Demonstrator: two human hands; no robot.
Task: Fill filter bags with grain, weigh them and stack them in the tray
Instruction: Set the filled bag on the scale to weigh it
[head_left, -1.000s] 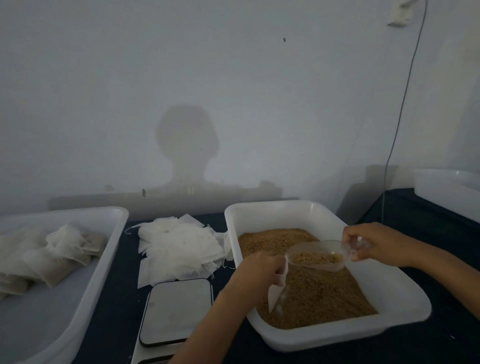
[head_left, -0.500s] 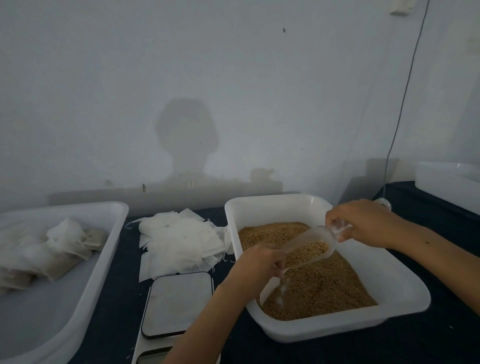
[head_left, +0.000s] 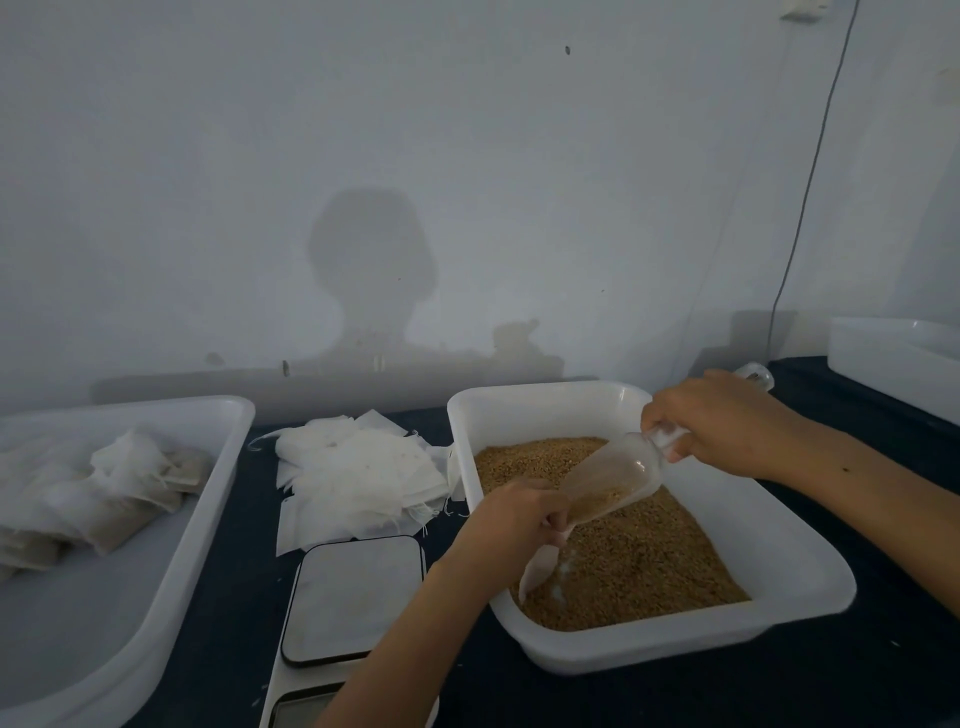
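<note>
From my feed I see the right hand (head_left: 722, 421) curled round the handle of a clear plastic scoop (head_left: 608, 483), which is tipped steeply so its mouth points down and to the left, with a little brown grain sliding toward the lip. The left hand (head_left: 511, 522) is closed, its fingers pinching the top of a white filter bag (head_left: 537, 569) right at the scoop's mouth; the bag hangs down from that grip, its lower end touching the grain (head_left: 639, 561) below. I cannot make out whether the bag's opening is actually round the scoop's lip, since the left hand covers that spot. Both hands work over the white grain tub (head_left: 550, 410), which sits on the dark table (head_left: 779, 696) to the right of centre and is filled with a flat bed of grain. Just beside the tub's left wall lies a loose pile of empty bags (head_left: 358, 473), and in front of that pile stands a small scale (head_left: 353, 597) with a pale bare platform. At the far left is the white tray (head_left: 208, 499), holding a heap of filled bags (head_left: 109, 504) against its far end. Another white tub (head_left: 893, 364) shows at the right edge, well apart from the hands, and a thin cable (head_left: 802, 208) runs down the wall behind.
</note>
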